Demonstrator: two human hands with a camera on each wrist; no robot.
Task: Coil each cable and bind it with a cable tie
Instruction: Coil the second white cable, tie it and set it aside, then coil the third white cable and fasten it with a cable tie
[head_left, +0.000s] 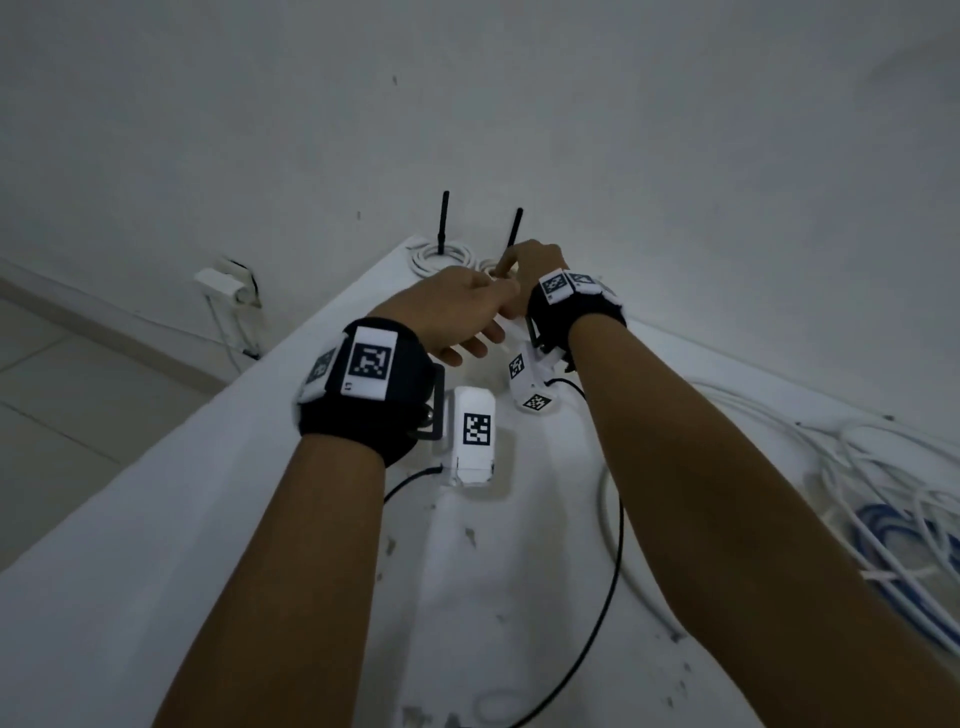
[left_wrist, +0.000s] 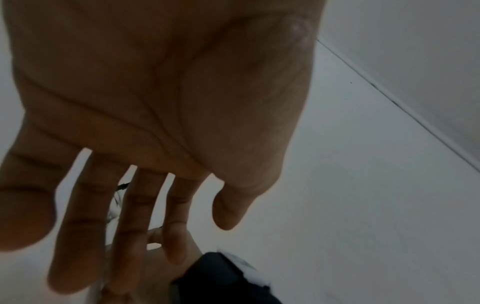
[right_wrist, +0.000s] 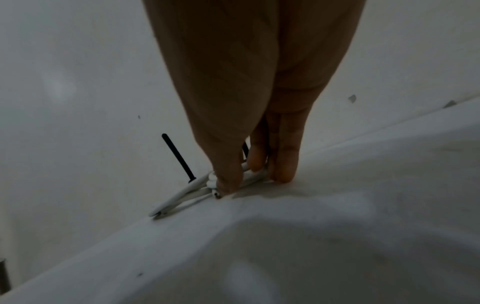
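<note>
Pinching coiled white cable (right_wrist: 182, 197) against worktop (right_wrist: 285, 257) with right hand (right_wrist: 249, 102) fingers; left hand (left_wrist: 155, 92) spread open, holding nothing.

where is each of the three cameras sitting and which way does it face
Head: worn on the head, looks forward and down along both forearms at the table; left hand and right hand show, wearing marker wristbands.
Left wrist: under the left wrist, looks along the palm; the left hand has its fingers spread and holds nothing.
Right wrist: looks along the right hand, whose fingers pinch a white cable coil on the table.
Shared: head and right wrist views both show the upright black cable tie.
</note>
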